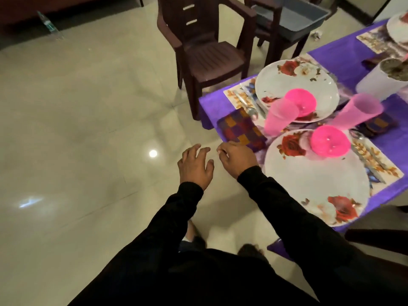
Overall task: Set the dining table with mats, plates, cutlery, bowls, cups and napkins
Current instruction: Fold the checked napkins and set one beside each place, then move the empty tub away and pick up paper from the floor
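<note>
Black-sleeved hands (217,162) beside checked purple-and-orange napkin (241,130), near rose-patterned plate (315,180).

— What's over past the table?
— Two dark brown plastic armchairs. The nearer armchair (205,47) stands on the glossy cream tiled floor (77,120); the farther armchair (271,29) has a grey plastic tub (293,16) on its seat.
— Anything else?
— A clear plastic bottle (47,24) by the far wall, and a white pot (384,80) on the purple tablecloth (344,58).
</note>
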